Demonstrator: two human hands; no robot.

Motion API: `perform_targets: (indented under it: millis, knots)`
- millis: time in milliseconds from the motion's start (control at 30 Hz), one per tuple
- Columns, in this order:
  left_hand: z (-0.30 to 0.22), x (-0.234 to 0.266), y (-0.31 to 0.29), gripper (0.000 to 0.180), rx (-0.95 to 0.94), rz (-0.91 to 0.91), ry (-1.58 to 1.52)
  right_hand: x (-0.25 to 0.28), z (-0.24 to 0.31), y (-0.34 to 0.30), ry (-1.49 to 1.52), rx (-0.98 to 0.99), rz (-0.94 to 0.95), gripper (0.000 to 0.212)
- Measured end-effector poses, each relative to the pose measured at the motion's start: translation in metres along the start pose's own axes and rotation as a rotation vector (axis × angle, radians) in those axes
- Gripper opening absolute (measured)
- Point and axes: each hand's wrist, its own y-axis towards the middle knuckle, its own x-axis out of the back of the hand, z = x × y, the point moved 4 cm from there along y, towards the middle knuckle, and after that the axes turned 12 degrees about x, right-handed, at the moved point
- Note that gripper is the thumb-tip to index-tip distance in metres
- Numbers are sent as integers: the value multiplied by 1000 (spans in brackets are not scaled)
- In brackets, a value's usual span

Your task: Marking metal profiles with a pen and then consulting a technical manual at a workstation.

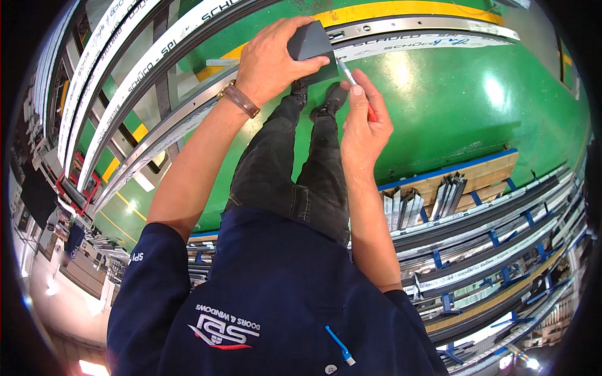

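Note:
My left hand (271, 57) grips a dark grey box-shaped block (310, 47) against a long metal profile (401, 26), with the thumb along the block's near face. Just right of it, my right hand (365, 122) closes around a slim pen-like tool (345, 72) with a pale barrel and a red end. Its tip points at the block's right edge; whether it touches, I cannot tell. The profile runs crosswise in front of me, from the lower left to the upper right, with a printed protective film on its side.
More film-covered profiles (135, 78) lie to the left. On the right, a blue-framed rack (511, 185) holds many long profiles and several short offcuts (448, 194). The floor (439, 113) is shiny green with a yellow stripe (370, 11). My shoes (329, 100) are below the block.

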Motion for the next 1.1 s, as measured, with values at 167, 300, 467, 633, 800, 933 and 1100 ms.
perform_targets:
  millis: [167,300,467,633,800,933,1100]
  knots:
    - [-1,0,0,68,19,16,11,2,-1,-1,-37,37,-16,39]
    - [-1,0,1,68,19,23,-11,3,0,0,-23,50,-18,38]
    - [-2,1,1,67,-6,14,-19,2,1,0,7,-51,1,33]
    - [-2,-1,2,66,-21,7,-28,1,-1,2,18,-3,-15,32]
    - [-2,-2,2,65,-44,-17,-31,-1,-8,4,-50,69,6,37]
    - [-2,-2,2,64,-40,-18,-38,-3,-4,6,-52,84,7,36]
    - [-1,-2,2,64,-33,-16,-26,-8,18,5,-45,78,21,34]
